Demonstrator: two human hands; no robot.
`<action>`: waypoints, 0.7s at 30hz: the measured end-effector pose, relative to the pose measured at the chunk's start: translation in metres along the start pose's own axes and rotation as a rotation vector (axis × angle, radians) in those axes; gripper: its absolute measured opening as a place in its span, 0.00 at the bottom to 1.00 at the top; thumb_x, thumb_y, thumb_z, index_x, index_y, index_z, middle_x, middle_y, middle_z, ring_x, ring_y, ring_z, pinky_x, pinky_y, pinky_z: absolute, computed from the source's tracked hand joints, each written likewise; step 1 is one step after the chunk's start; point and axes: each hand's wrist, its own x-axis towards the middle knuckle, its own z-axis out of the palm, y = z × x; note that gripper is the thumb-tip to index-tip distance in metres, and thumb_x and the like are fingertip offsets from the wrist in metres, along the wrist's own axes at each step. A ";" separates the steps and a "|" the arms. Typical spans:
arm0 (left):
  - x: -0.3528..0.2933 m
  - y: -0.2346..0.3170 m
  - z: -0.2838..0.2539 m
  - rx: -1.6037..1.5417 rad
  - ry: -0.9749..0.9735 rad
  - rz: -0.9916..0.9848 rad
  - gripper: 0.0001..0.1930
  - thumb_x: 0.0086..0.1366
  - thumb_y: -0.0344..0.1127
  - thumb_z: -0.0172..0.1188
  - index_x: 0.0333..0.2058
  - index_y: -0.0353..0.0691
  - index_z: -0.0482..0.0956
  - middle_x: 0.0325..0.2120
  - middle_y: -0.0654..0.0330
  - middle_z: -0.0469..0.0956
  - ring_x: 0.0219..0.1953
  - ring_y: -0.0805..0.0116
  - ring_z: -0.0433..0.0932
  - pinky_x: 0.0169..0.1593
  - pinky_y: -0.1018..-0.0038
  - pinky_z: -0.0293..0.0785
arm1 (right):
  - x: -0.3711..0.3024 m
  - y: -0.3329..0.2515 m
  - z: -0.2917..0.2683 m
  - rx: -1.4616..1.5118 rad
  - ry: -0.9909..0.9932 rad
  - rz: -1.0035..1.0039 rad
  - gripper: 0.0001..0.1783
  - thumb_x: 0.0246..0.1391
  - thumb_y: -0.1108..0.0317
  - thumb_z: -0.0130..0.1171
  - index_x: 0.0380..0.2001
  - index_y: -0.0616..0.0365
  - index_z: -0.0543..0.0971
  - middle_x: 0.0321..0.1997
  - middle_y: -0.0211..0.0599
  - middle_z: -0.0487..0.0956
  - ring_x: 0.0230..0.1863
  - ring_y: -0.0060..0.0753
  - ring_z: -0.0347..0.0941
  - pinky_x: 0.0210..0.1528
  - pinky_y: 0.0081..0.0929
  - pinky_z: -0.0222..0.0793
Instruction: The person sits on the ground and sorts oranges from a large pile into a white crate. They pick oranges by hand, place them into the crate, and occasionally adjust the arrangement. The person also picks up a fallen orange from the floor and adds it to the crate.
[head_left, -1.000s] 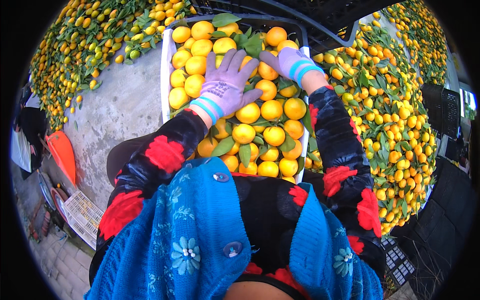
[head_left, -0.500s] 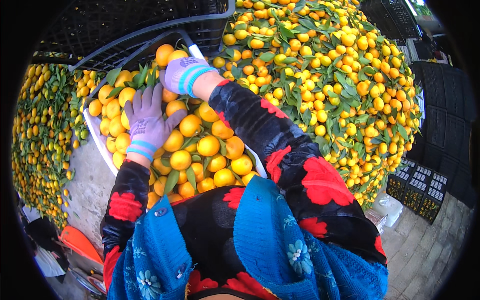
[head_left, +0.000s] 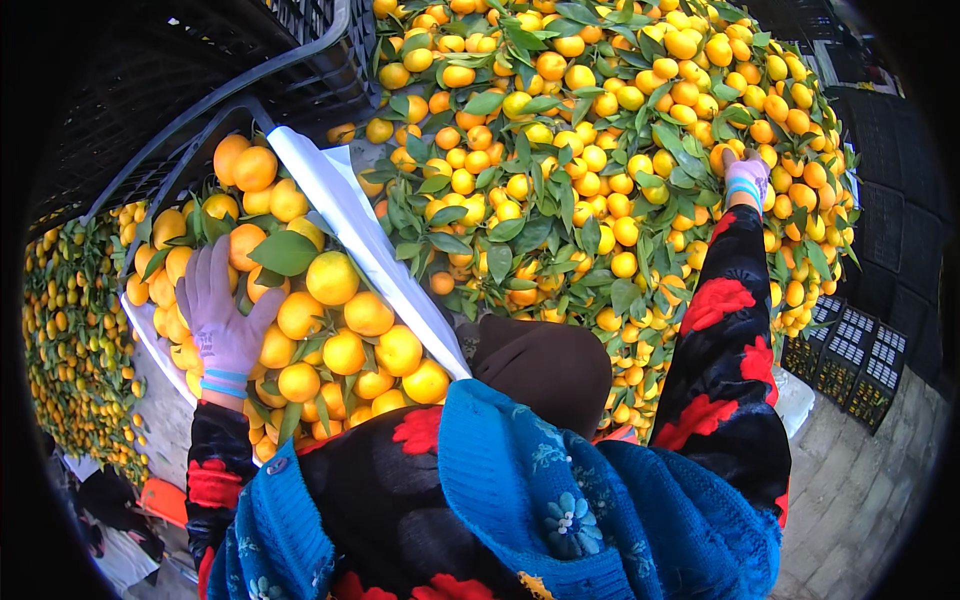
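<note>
My left hand [head_left: 222, 318], in a light purple glove with a blue-striped cuff, lies with spread fingers on the orange mandarins [head_left: 343, 352] heaped in a crate. A white liner [head_left: 372, 245] edges this crate on its right. My right arm stretches far to the right. The gloved right hand [head_left: 746, 180] is at the large pile of leafy mandarins [head_left: 625, 190], close against an orange fruit [head_left: 718, 158]. Its fingers are small in view and partly hidden, so their grip is unclear. A big green leaf [head_left: 284, 253] lies beside my left hand.
Black plastic crates [head_left: 320, 62] stand at the upper left. More mandarins with leaves [head_left: 75, 340] cover the ground at the far left. Stacked dark crates [head_left: 842, 345] stand at the right beside the paved floor [head_left: 850, 470]. My dark-trousered knee [head_left: 545, 365] is between crate and pile.
My right hand has left the crate's far side and reached to the right, onto the big pile. My left hand remains spread on the crate's fruit. The view has shifted to the right.
</note>
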 end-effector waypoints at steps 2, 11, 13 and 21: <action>0.000 0.001 -0.001 -0.013 -0.016 0.000 0.40 0.51 0.54 0.67 0.59 0.38 0.66 0.53 0.47 0.69 0.58 0.46 0.65 0.61 0.52 0.54 | 0.005 -0.001 0.009 -0.014 -0.108 -0.124 0.35 0.45 0.50 0.65 0.57 0.53 0.75 0.58 0.53 0.74 0.58 0.50 0.71 0.62 0.37 0.64; -0.002 0.004 -0.001 -0.016 0.045 -0.078 0.41 0.46 0.56 0.69 0.57 0.44 0.70 0.54 0.54 0.71 0.59 0.46 0.63 0.62 0.48 0.53 | 0.005 0.043 0.056 0.515 0.027 0.015 0.27 0.39 0.65 0.69 0.48 0.56 0.79 0.43 0.43 0.81 0.43 0.38 0.78 0.47 0.33 0.75; -0.005 0.001 0.001 -0.058 0.077 -0.094 0.40 0.47 0.60 0.68 0.56 0.45 0.72 0.54 0.53 0.71 0.59 0.44 0.63 0.63 0.48 0.53 | -0.019 0.051 0.059 1.261 0.055 0.053 0.29 0.41 0.82 0.66 0.51 0.62 0.74 0.44 0.47 0.78 0.39 0.48 0.77 0.34 0.39 0.79; -0.010 0.003 0.002 -0.094 0.058 -0.162 0.40 0.52 0.66 0.61 0.59 0.50 0.69 0.58 0.56 0.68 0.65 0.42 0.58 0.68 0.45 0.46 | -0.210 -0.189 -0.041 1.750 -0.989 -0.829 0.20 0.55 0.75 0.52 0.52 0.60 0.72 0.56 0.44 0.72 0.58 0.46 0.70 0.62 0.51 0.65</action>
